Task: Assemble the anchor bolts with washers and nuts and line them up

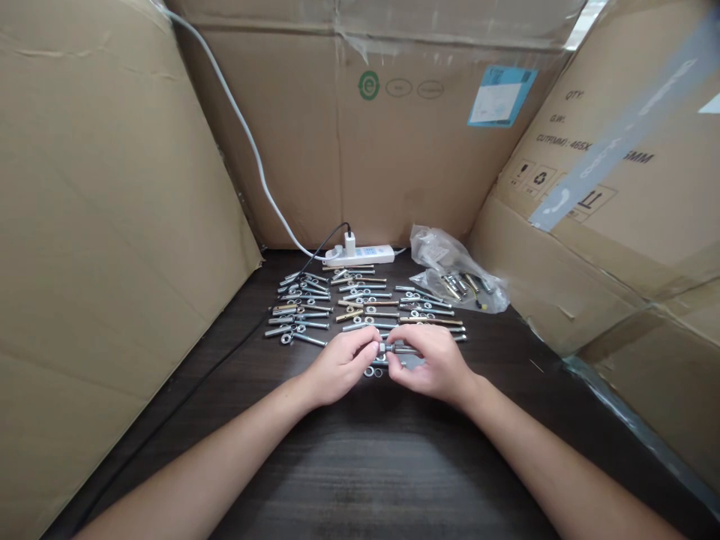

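My left hand (344, 366) pinches a hex nut (382, 349) between thumb and fingertips. From the other side my right hand (433, 360) is closed on a metal bolt (402, 349), whose near end meets the nut. The bolt lies level between the two hands; its far end is hidden by my right fingers. How far the nut sits on the thread I cannot tell. Just beneath the hands are a flat washer (369, 372) and a thinner ring (378, 373). Behind them lie rows of loose bolts (312, 339), metal sleeves (278, 331), nuts and washers.
A white power strip (360, 256) with a plugged-in charger (349, 244) stands at the back. A black cable (225, 352) runs down the left side. At the back right lies a clear plastic bag (444, 259) holding metal parts. Cardboard walls (394, 150) enclose the dark tabletop (360, 472).
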Action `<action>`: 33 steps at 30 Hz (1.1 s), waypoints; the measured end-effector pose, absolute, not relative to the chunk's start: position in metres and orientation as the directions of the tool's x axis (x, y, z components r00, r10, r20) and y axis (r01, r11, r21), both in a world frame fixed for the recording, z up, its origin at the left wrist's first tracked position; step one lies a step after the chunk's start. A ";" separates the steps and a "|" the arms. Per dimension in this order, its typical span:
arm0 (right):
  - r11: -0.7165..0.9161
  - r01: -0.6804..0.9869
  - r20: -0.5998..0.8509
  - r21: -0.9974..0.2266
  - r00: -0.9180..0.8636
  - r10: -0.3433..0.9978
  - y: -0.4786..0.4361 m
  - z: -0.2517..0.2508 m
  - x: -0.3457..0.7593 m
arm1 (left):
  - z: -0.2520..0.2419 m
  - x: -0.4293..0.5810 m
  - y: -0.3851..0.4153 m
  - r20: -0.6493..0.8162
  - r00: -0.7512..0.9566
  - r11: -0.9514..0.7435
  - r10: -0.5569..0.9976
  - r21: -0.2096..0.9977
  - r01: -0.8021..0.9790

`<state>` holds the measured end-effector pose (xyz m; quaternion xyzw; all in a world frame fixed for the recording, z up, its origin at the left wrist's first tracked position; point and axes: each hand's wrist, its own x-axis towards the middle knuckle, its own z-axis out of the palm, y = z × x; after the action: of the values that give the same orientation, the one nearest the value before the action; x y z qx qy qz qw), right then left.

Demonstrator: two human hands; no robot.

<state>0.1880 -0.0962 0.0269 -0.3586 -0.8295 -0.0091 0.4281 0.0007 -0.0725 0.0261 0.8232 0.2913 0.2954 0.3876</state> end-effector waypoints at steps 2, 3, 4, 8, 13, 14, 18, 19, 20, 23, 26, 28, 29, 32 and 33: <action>0.737 0.609 0.709 -0.294 -0.377 0.595 -0.096 0.027 0.188 | 0.026 0.001 -0.072 0.230 0.675 -0.515 0.701 0.818 0.256; 0.733 0.613 0.706 -0.296 -0.377 0.600 -0.096 0.026 0.189 | 0.026 0.001 -0.072 0.219 0.682 -0.509 0.697 0.822 0.256; 0.729 0.616 0.703 -0.297 -0.375 0.604 -0.096 0.026 0.189 | 0.026 0.001 -0.072 0.214 0.684 -0.503 0.697 0.826 0.254; 0.729 0.612 0.700 -0.307 -0.374 0.608 -0.095 0.025 0.189 | 0.026 0.002 -0.075 0.267 0.632 -0.486 0.728 0.850 0.201; 0.729 0.607 0.692 -0.316 -0.379 0.615 -0.095 0.025 0.189 | 0.027 0.002 -0.076 0.323 0.595 -0.513 0.736 0.839 0.180; 0.730 0.607 0.692 -0.315 -0.379 0.614 -0.095 0.025 0.189 | 0.028 0.002 -0.076 0.322 0.598 -0.518 0.734 0.834 0.187; 0.734 0.605 0.701 -0.308 -0.378 0.605 -0.096 0.027 0.188 | 0.029 0.001 -0.074 0.291 0.632 -0.526 0.719 0.821 0.220; 0.735 0.604 0.703 -0.307 -0.377 0.603 -0.096 0.027 0.188 | 0.029 0.001 -0.073 0.279 0.642 -0.525 0.714 0.820 0.227; 0.736 0.605 0.704 -0.305 -0.376 0.602 -0.096 0.027 0.188 | 0.029 0.001 -0.073 0.265 0.653 -0.523 0.709 0.819 0.235; 0.735 0.608 0.709 -0.300 -0.374 0.599 -0.096 0.026 0.188 | 0.027 0.001 -0.072 0.239 0.678 -0.522 0.695 0.816 0.248; 0.735 0.607 0.707 -0.303 -0.374 0.600 -0.096 0.026 0.189 | 0.026 0.001 -0.073 0.282 0.645 -0.530 0.710 0.817 0.226; 0.733 0.606 0.704 -0.308 -0.373 0.604 -0.095 0.025 0.189 | 0.026 0.000 -0.074 0.322 0.613 -0.544 0.721 0.812 0.213; 0.732 0.606 0.704 -0.310 -0.371 0.605 -0.095 0.025 0.190 | 0.026 0.000 -0.074 0.341 0.605 -0.558 0.719 0.803 0.210; 0.730 0.610 0.708 -0.309 -0.365 0.605 -0.095 0.024 0.189 | 0.027 0.000 -0.074 0.385 0.607 -0.610 0.695 0.763 0.214; 0.731 0.609 0.708 -0.308 -0.367 0.604 -0.095 0.024 0.189 | 0.028 -0.001 -0.074 0.389 0.612 -0.619 0.689 0.754 0.217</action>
<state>0.1892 -0.0947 0.0243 -0.3668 -0.8267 -0.0031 0.4267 -0.0006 -0.0741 0.0276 0.8306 0.2728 0.3462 0.3404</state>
